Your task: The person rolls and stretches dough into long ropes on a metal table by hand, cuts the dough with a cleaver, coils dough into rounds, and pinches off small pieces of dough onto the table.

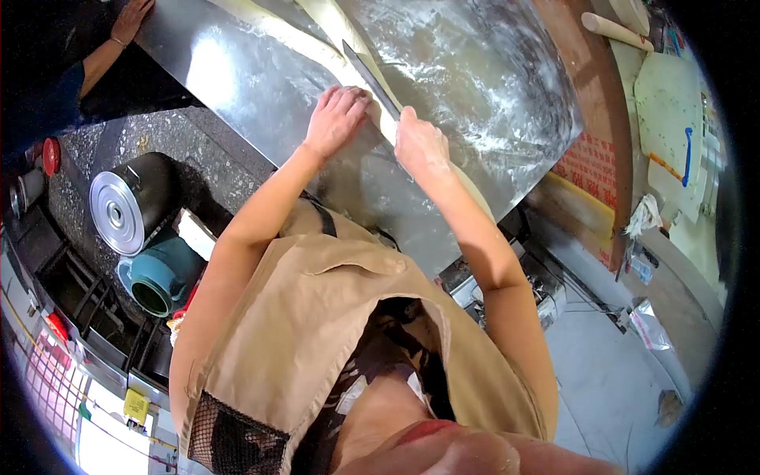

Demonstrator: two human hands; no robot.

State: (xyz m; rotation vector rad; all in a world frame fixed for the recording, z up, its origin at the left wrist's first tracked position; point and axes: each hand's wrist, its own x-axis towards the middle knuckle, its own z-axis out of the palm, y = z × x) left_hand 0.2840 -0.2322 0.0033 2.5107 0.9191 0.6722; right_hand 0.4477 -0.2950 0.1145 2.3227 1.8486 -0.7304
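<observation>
A long strip of pale dough (321, 54) runs diagonally over the floured steel table (483, 71), and a second strip (328, 17) meets it at the far side. My right hand (421, 144) is closed around the handle end of a knife (372, 81). The dark blade points away from me and lies along the dough, its tip up and to the left; whether it has cut in cannot be seen. My left hand (339, 120) rests on the dough's left edge, fingers laid forward and holding nothing, just left of the blade. Below my right forearm, more dough (473, 194) shows.
Another person's hand (131, 20) is at the table's far left corner. A lidded pot (117, 212) and a teal jug (170, 269) stand at left. A rolling pin (616, 32) and a whitish board (669, 103) are at right, beyond the table's corner.
</observation>
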